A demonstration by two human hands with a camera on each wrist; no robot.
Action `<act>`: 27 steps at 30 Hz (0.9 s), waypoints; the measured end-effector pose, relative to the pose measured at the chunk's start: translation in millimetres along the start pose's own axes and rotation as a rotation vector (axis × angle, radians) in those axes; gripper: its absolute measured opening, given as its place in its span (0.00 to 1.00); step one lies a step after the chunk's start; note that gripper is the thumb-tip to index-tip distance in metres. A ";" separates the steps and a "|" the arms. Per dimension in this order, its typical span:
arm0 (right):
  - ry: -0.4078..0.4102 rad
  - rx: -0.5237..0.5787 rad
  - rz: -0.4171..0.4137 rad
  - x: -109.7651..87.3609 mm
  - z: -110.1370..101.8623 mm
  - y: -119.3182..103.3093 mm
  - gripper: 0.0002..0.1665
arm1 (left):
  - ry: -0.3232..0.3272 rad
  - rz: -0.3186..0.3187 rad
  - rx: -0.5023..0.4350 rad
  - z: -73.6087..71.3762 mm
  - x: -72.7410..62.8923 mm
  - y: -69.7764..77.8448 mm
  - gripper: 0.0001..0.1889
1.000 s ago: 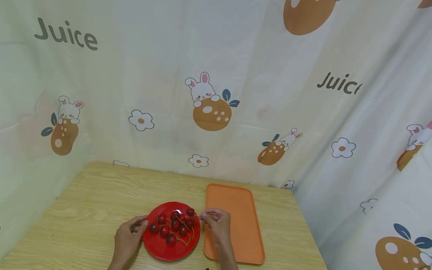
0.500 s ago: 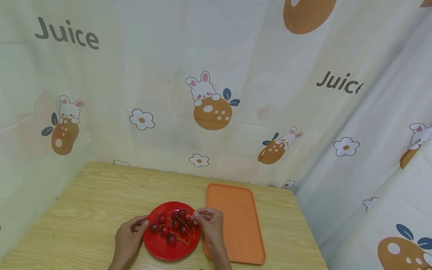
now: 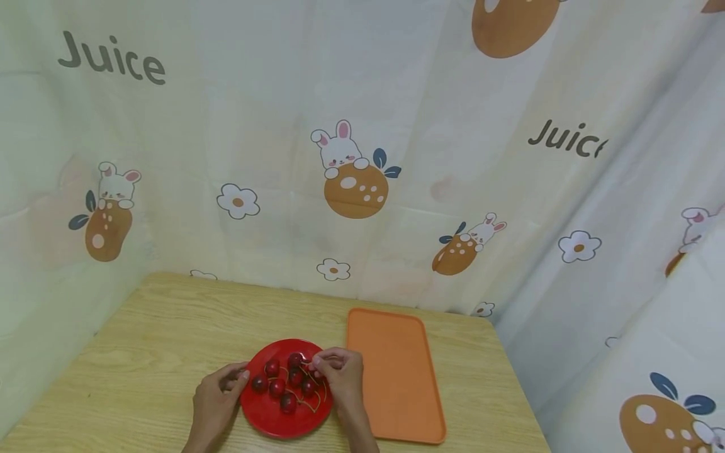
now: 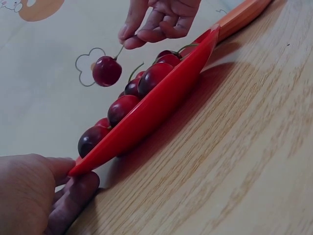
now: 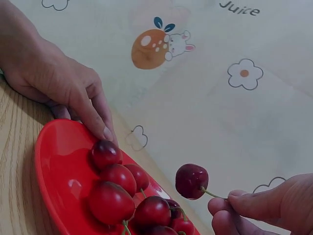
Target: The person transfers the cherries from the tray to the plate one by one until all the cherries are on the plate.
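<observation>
My left hand (image 3: 216, 396) pinches the left rim of a red plate (image 3: 277, 425), thumb on top and fingers beneath in the left wrist view. Several dark red cherries with green stems, such as this cherry (image 4: 92, 141), lie on the plate. Between thumb and fingertips, my right hand (image 3: 342, 377) holds one cherry (image 5: 191, 181) by its stem. In both wrist views that cherry hangs raised above the others, over the plate. The right hand partly covers the plate's right side in the head view.
An orange rectangular tray (image 3: 399, 384) lies just right of the plate on the wooden table (image 3: 187, 327). A pale curtain (image 3: 272, 145) printed with rabbits, oranges and flowers stands behind and along both sides of the table.
My right hand has moved left from beside the plate's right rim, carrying the cherry by its stem over the plate. The left hand keeps its grip on the rim.
</observation>
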State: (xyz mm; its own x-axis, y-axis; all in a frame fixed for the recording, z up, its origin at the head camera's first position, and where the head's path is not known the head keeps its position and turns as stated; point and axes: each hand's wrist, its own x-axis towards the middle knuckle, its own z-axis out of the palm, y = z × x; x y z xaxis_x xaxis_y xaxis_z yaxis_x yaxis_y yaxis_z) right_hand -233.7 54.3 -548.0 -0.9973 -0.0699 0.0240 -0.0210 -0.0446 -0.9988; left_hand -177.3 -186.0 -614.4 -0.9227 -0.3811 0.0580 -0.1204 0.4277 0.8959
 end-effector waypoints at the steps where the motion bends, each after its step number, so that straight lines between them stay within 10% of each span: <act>1: -0.003 -0.003 -0.002 0.1 1.0 -0.2 0.05 | -0.001 0.000 -0.001 0.0 -0.1 0.0 0.14; 27: -0.015 -0.169 -0.116 8.3 21.9 7.3 0.03 | 0.023 -0.001 0.008 1.8 -0.3 -0.2 0.14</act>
State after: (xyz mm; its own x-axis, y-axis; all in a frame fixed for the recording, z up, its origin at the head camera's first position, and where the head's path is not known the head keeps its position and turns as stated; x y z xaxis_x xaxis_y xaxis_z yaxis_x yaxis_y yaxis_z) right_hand -240.6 31.6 -554.2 -0.9864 -0.0890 0.1382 -0.1480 0.1150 -0.9823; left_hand -177.6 -184.6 -615.4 -0.9140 -0.4001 0.0675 -0.1240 0.4338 0.8924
